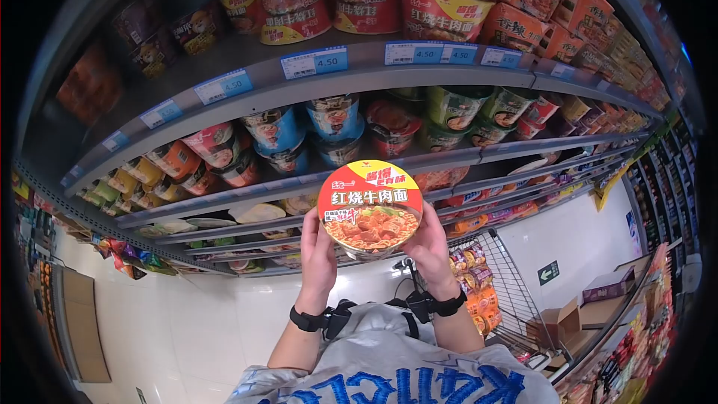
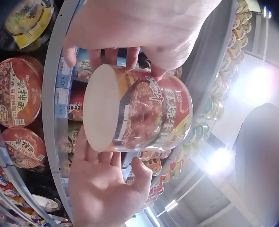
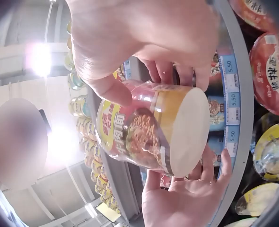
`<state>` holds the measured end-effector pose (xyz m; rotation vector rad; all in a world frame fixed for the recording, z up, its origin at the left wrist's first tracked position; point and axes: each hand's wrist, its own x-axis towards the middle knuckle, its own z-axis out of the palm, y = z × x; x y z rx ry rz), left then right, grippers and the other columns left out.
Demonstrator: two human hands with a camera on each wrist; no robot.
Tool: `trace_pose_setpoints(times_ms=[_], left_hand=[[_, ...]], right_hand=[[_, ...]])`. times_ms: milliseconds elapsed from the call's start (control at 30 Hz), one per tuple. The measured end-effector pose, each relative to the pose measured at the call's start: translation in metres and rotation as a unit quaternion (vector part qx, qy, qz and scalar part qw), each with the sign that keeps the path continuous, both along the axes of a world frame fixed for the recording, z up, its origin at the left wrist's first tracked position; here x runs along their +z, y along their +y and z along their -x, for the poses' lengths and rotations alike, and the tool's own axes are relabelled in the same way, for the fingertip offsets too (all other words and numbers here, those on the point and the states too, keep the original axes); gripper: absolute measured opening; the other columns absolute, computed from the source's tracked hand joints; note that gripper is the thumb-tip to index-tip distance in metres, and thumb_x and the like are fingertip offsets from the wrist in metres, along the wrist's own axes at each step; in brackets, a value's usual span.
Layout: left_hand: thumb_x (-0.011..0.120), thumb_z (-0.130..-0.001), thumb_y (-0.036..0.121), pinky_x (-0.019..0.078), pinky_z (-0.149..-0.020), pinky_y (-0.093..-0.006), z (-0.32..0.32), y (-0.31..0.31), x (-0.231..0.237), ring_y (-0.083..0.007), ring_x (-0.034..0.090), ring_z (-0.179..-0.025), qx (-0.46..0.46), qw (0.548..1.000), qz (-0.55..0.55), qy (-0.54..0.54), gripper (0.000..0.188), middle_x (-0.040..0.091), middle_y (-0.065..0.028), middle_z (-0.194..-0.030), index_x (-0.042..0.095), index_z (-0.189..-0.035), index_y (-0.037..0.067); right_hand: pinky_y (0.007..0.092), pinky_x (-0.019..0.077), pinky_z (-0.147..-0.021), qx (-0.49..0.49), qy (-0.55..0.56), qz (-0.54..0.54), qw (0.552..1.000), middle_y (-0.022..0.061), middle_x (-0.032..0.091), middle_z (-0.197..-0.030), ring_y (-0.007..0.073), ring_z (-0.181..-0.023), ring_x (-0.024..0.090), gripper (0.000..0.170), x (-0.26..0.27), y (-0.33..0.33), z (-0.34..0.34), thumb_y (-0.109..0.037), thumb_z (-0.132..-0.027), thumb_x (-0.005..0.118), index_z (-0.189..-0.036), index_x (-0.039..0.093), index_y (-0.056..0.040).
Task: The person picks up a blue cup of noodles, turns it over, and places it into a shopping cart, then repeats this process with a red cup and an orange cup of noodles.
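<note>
Between both hands is a tub of instant noodles (image 1: 370, 209), its red and yellow lid facing up in the head view. My left hand (image 1: 318, 258) grips the tub from the left side. On the opposite side my right hand (image 1: 432, 253) holds it, thumb toward the near edge. In the left wrist view the tub's pale round base (image 2: 101, 108) shows, and the clear wrap shines over its printed wall. The right wrist view has the right thumb (image 3: 112, 92) against the wall, while the left hand's fingers pass partly behind the tub.
A store shelf (image 1: 254, 93) with price tags (image 1: 314, 63) curves ahead. Red noodle tubs (image 1: 295, 11) stand on its upper level, blue tubs (image 1: 334, 116) below. A wire shopping cart (image 1: 508, 277) with packaged goods (image 1: 475, 284) is at right, near an open carton (image 1: 561, 323).
</note>
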<state>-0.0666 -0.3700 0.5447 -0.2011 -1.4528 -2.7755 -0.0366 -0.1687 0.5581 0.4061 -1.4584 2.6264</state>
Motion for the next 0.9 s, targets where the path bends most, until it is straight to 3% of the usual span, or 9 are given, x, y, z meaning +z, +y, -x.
trace_pose_setpoints(times_ms=[100, 300, 433, 467, 600, 667, 767, 833, 900], left_hand=[[0.054, -0.101, 0.019, 0.0391, -0.106, -0.0316, 0.000, 0.000, 0.013, -0.0152, 0.049, -0.125, -0.031, 0.999, -0.032, 0.021, 0.043, 0.050, -0.0072, -0.135, 0.040, -0.138, 0.002], [0.051, -0.103, 0.029, 0.0398, -0.105, -0.0320, 0.006, -0.012, 0.025, -0.0173, 0.049, -0.127, -0.071, 0.996, 0.035, 0.036, 0.059, 0.046, -0.0080, -0.144, 0.026, -0.151, 0.006], [0.040, -0.107, 0.033, 0.0436, -0.099, -0.0278, 0.012, -0.020, 0.024, -0.0124, 0.054, -0.121, -0.076, 0.997, 0.007, -0.016, 0.058, 0.048, -0.0071, -0.143, 0.021, -0.155, 0.007], [0.037, -0.108, 0.033, 0.0475, -0.090, -0.0252, 0.016, -0.025, 0.018, -0.0085, 0.059, -0.112, -0.074, 0.997, 0.014, -0.027, 0.055, 0.054, -0.0051, -0.137, 0.023, -0.154, 0.007], [0.038, -0.107, 0.037, 0.0500, -0.083, -0.0246, 0.022, -0.040, 0.009, -0.0076, 0.063, -0.103, -0.076, 0.995, 0.048, -0.047, 0.053, 0.062, -0.0034, -0.126, 0.035, -0.149, 0.005], [0.037, -0.107, 0.041, 0.0505, -0.081, -0.0239, 0.022, -0.046, 0.011, -0.0075, 0.064, -0.098, -0.077, 0.990, 0.098, -0.066, 0.050, 0.067, -0.0027, -0.115, 0.052, -0.136, 0.003], [0.035, -0.107, 0.045, 0.0528, -0.077, -0.0256, 0.027, -0.059, 0.000, -0.0102, 0.067, -0.089, -0.092, 0.981, 0.142, -0.093, 0.054, 0.070, -0.0057, -0.104, 0.061, -0.122, 0.000], [0.031, -0.106, 0.049, 0.0553, -0.069, -0.0292, 0.026, -0.067, 0.007, -0.0160, 0.069, -0.074, -0.107, 0.974, 0.177, -0.091, 0.063, 0.071, -0.0108, -0.087, 0.065, -0.108, -0.003], [0.026, -0.105, 0.054, 0.0558, -0.063, -0.0320, 0.032, -0.082, -0.005, -0.0213, 0.068, -0.062, -0.203, 0.942, 0.241, -0.116, 0.073, 0.069, -0.0151, -0.072, 0.066, -0.096, -0.006]], right_hand=[[0.0391, 0.0315, -0.113, -0.019, 0.004, 0.002, 1.000, 0.0170, 0.045, -0.144, 0.0255, -0.134, 0.043, 0.069, 0.001, 0.005, -0.002, -0.003, -0.079, 0.062, -0.141, 0.033, -0.0015], [0.0374, 0.0393, -0.107, -0.006, 0.020, -0.036, 0.999, 0.0153, 0.049, -0.138, 0.0221, -0.129, 0.046, 0.051, 0.003, 0.013, -0.003, 0.000, -0.084, 0.057, -0.133, 0.042, -0.0008], [0.0367, 0.0386, -0.107, 0.027, 0.031, -0.036, 0.999, 0.0118, 0.042, -0.143, 0.0215, -0.129, 0.046, 0.061, 0.008, 0.004, -0.001, -0.010, -0.088, 0.058, -0.144, 0.040, 0.0054], [0.0371, 0.0383, -0.107, 0.026, 0.047, -0.060, 0.997, 0.0106, 0.041, -0.142, 0.0217, -0.129, 0.045, 0.066, 0.010, 0.002, 0.000, -0.013, -0.088, 0.057, -0.147, 0.036, 0.0065], [0.0343, 0.0390, -0.105, 0.026, 0.053, -0.083, 0.995, 0.0100, 0.044, -0.136, 0.0200, -0.126, 0.046, 0.065, 0.017, -0.013, 0.001, -0.009, -0.089, 0.058, -0.148, 0.036, 0.0059], [0.0294, 0.0426, -0.100, -0.014, 0.041, -0.141, 0.989, 0.0081, 0.046, -0.128, 0.0165, -0.115, 0.053, 0.064, 0.014, -0.020, 0.003, -0.004, -0.088, 0.064, -0.147, 0.040, 0.0031], [0.0251, 0.0474, -0.089, -0.083, 0.035, -0.221, 0.971, 0.0071, 0.054, -0.116, 0.0136, -0.098, 0.059, 0.059, 0.012, -0.030, 0.006, -0.002, -0.085, 0.070, -0.141, 0.051, 0.0000], [0.0254, 0.0489, -0.086, -0.132, 0.038, -0.274, 0.952, 0.0069, 0.058, -0.109, 0.0137, -0.093, 0.061, 0.054, 0.017, -0.036, 0.008, -0.003, -0.084, 0.072, -0.135, 0.056, -0.0007], [0.0256, 0.0503, -0.082, -0.180, 0.040, -0.326, 0.927, 0.0067, 0.061, -0.102, 0.0137, -0.088, 0.062, 0.049, 0.022, -0.043, 0.009, -0.005, -0.083, 0.074, -0.130, 0.062, -0.0014]])
